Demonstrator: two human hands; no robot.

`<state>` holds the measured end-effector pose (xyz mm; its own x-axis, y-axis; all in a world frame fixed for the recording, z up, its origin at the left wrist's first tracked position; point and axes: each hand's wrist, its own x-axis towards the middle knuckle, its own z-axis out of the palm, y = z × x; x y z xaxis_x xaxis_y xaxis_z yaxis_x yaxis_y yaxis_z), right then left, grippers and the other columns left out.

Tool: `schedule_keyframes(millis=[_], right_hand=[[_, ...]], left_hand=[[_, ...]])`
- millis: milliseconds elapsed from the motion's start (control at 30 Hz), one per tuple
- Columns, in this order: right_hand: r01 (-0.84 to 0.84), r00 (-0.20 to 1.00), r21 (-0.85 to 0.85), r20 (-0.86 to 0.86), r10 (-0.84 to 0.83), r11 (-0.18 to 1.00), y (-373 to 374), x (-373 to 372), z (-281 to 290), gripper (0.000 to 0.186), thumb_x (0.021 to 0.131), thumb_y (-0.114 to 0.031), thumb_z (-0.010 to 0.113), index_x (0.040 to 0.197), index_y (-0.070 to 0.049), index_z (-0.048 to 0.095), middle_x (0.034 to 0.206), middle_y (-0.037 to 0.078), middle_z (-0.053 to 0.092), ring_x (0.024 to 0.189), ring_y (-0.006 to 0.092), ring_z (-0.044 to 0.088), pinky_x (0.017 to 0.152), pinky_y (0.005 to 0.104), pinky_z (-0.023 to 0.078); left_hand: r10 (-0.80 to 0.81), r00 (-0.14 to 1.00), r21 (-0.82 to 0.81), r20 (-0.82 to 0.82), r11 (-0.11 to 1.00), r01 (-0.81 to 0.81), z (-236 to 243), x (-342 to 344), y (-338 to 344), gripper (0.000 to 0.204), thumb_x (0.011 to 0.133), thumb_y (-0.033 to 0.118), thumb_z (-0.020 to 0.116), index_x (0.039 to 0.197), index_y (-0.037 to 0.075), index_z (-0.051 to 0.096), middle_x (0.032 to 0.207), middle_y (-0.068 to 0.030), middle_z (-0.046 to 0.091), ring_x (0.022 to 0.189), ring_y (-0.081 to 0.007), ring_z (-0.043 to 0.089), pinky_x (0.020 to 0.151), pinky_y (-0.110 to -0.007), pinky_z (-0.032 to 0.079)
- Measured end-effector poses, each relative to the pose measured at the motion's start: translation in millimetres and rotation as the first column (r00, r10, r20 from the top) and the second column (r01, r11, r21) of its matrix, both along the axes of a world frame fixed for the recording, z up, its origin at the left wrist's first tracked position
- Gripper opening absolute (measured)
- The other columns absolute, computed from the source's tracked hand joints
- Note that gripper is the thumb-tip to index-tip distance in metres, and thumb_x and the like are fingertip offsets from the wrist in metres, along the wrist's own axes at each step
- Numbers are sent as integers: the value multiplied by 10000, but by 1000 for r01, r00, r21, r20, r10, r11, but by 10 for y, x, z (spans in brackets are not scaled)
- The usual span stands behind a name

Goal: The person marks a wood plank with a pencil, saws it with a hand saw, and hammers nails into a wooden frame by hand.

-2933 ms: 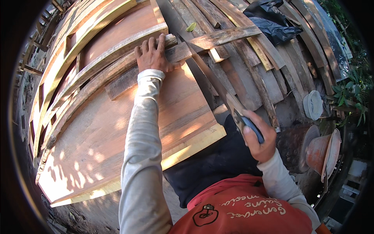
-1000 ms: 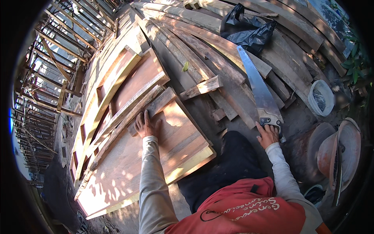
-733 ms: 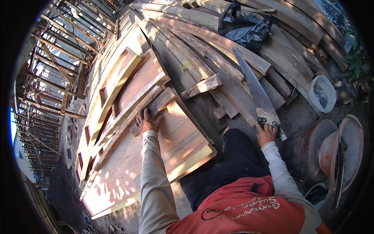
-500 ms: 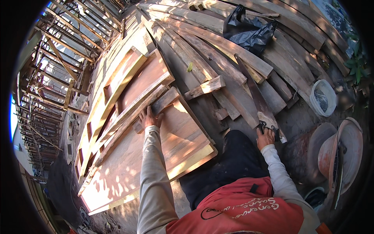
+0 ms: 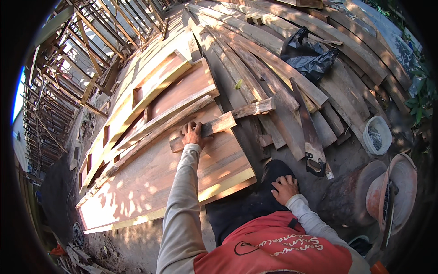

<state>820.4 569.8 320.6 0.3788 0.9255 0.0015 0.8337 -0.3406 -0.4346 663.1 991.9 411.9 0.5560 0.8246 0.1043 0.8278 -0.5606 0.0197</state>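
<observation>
My left hand (image 5: 192,133) grips a short wooden block (image 5: 220,124) that lies across a brown plywood panel (image 5: 182,176). Its fingers curl over the block's top. The block's right end pokes past the panel's edge, close to another short piece of timber (image 5: 253,108). On my dark-trousered knee rests my right hand (image 5: 286,189), holding nothing, its fingers spread. Beyond that hand, a handsaw (image 5: 313,141) with a black handle leans on the stacked planks, handle toward me.
Long planks (image 5: 255,55) fan out ahead, with a black plastic bag (image 5: 310,57) on top. At right are a white tub (image 5: 378,135) and a reddish, dirty basin (image 5: 406,192). Framed panels (image 5: 150,98) lie at left, before wooden scaffolding (image 5: 77,59).
My right hand has let go of the saw handle and moved left onto my knee. The block in my left hand has turned and slid away from the long batten beside it.
</observation>
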Motion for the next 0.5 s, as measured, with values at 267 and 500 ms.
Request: schedule_keyframes(millis=[267, 500], right_hand=[[85, 993, 95, -93, -77, 992, -94, -46, -166, 223, 852, -316, 749, 1048, -224, 800, 1117, -8, 657, 1184, 276, 521, 1006, 527, 411], [87, 991, 126, -111, -73, 988, -94, -107, -195, 212, 848, -311, 753, 1037, -230, 804, 1091, -2, 665, 1169, 277, 535, 1012, 504, 415]], left_hand=[[-172, 811, -205, 559, 919, 336, 213, -227, -303, 851, 698, 590, 878, 1333, 71, 650, 1263, -184, 647, 1193, -379, 624, 1021, -463, 498], [-80, 573, -245, 816, 850, 466, 345, -433, -435, 827, 735, 554, 851, 1296, -15, 639, 1168, -192, 668, 1119, -317, 663, 977, -412, 514]])
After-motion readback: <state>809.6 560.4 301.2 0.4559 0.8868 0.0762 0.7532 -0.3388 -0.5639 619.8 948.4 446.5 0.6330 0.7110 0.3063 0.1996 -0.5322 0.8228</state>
